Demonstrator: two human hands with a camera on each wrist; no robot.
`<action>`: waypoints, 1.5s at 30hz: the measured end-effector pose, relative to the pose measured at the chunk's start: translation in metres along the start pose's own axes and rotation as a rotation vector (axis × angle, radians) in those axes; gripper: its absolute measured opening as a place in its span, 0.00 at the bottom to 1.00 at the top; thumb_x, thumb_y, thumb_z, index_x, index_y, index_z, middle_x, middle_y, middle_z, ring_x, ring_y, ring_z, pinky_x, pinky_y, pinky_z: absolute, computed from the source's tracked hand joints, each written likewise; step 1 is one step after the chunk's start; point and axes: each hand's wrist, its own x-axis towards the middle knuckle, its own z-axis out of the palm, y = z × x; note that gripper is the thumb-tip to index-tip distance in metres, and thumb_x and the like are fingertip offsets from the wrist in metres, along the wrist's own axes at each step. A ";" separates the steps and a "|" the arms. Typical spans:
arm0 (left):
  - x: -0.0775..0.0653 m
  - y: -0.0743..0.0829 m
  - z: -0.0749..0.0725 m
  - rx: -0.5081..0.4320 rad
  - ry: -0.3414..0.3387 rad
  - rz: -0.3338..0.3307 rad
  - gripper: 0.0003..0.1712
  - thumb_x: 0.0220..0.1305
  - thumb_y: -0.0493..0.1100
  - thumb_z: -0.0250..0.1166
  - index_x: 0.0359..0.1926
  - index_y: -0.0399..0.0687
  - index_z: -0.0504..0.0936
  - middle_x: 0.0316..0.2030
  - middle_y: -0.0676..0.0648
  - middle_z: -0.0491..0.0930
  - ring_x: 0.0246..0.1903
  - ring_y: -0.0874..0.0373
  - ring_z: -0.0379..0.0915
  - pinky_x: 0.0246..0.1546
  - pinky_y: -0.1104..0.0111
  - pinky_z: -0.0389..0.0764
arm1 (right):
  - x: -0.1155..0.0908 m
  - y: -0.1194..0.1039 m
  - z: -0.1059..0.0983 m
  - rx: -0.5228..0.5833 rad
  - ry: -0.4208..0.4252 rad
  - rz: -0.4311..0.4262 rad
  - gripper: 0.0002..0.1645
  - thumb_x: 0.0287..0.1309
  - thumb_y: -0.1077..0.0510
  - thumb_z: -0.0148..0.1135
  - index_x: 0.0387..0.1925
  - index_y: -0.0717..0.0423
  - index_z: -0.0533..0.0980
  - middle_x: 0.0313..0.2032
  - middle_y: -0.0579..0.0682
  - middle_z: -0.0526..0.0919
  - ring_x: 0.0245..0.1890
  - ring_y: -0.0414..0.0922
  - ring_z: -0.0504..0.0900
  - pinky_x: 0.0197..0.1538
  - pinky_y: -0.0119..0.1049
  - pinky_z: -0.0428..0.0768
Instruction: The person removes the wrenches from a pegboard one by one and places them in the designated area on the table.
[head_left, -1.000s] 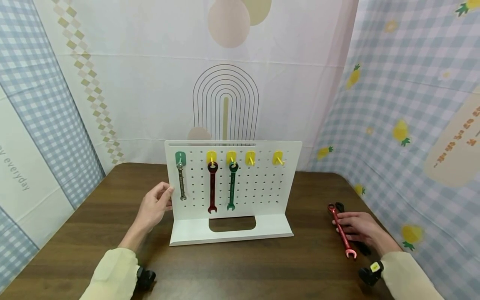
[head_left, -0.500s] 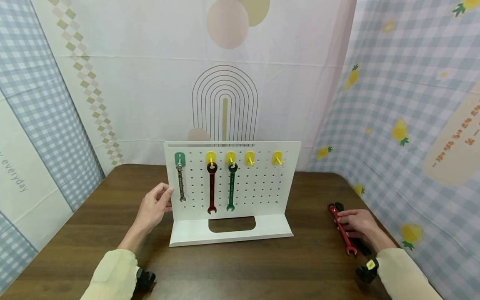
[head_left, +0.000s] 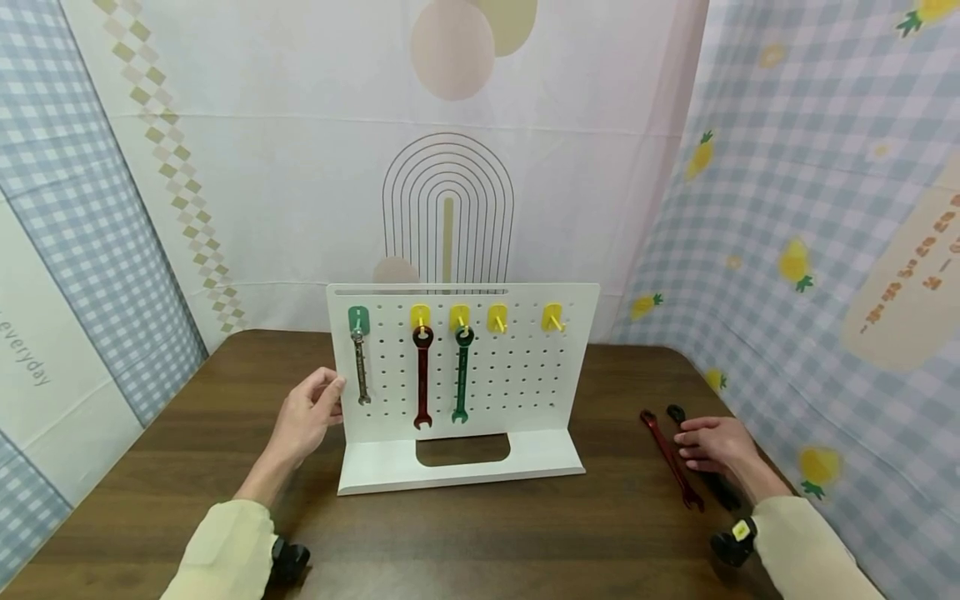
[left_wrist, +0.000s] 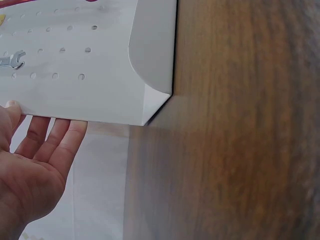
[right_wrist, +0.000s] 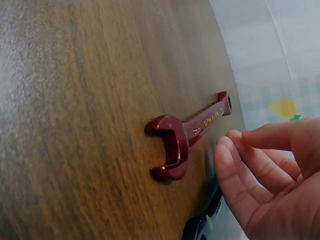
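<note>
At the left edge of a white pegboard stand [head_left: 397, 375], my left hand [head_left: 303, 417] pinches the panel, thumb in front and fingers behind [left_wrist: 60, 145]. Over on the right, my right hand [head_left: 720, 446] holds nothing; its fingers are relaxed above a black wrench [head_left: 724, 493], partly hidden beneath it. Beside them a red wrench [head_left: 670, 458] lies flat on the table, apart from the fingertips [right_wrist: 223, 150]. Hanging from the board's hooks are a small silver wrench [head_left: 362, 371], a dark red wrench [head_left: 422, 383] and a green wrench [head_left: 461, 379].
The brown wooden table [head_left: 510, 542] carries the stand near its middle. Two yellow hooks, one [head_left: 497, 318] beside the green wrench and another [head_left: 552, 317] farther right, bear nothing. Patterned cloth [head_left: 810, 333] closes off the back and sides.
My right hand has let go of the red wrench, which now lies on the table left of the black one. The left hand keeps its hold on the board.
</note>
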 end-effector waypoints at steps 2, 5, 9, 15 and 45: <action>0.000 0.000 0.000 0.003 0.001 -0.004 0.18 0.84 0.50 0.53 0.55 0.39 0.77 0.48 0.33 0.82 0.40 0.53 0.81 0.43 0.68 0.90 | -0.002 0.000 0.002 -0.070 0.025 -0.044 0.24 0.74 0.65 0.58 0.64 0.78 0.71 0.35 0.49 0.91 0.30 0.41 0.88 0.34 0.40 0.91; 0.000 0.000 0.000 0.005 0.005 -0.004 0.18 0.84 0.50 0.54 0.54 0.39 0.77 0.48 0.34 0.82 0.39 0.53 0.81 0.43 0.67 0.90 | -0.004 -0.003 0.009 -0.173 0.066 -0.114 0.22 0.72 0.62 0.60 0.59 0.76 0.76 0.38 0.56 0.90 0.31 0.42 0.87 0.34 0.42 0.91; 0.000 0.000 0.000 0.006 0.007 -0.007 0.18 0.84 0.50 0.54 0.54 0.39 0.77 0.47 0.34 0.81 0.39 0.53 0.81 0.43 0.66 0.91 | -0.007 -0.014 0.021 -0.176 0.080 -0.164 0.22 0.70 0.61 0.64 0.58 0.74 0.78 0.39 0.58 0.91 0.32 0.43 0.88 0.34 0.41 0.91; 0.000 0.000 0.001 0.005 0.004 -0.018 0.18 0.84 0.50 0.54 0.55 0.39 0.77 0.48 0.34 0.81 0.40 0.52 0.80 0.44 0.66 0.91 | -0.013 -0.033 0.035 -0.014 -0.015 -0.203 0.23 0.74 0.59 0.64 0.60 0.73 0.77 0.40 0.52 0.92 0.36 0.42 0.91 0.40 0.40 0.92; -0.001 -0.001 0.001 -0.002 0.011 -0.011 0.17 0.84 0.49 0.54 0.53 0.39 0.77 0.48 0.34 0.82 0.41 0.51 0.82 0.45 0.62 0.92 | -0.045 -0.088 0.080 0.199 -0.255 -0.317 0.21 0.72 0.60 0.67 0.60 0.69 0.78 0.46 0.52 0.91 0.43 0.44 0.92 0.48 0.40 0.92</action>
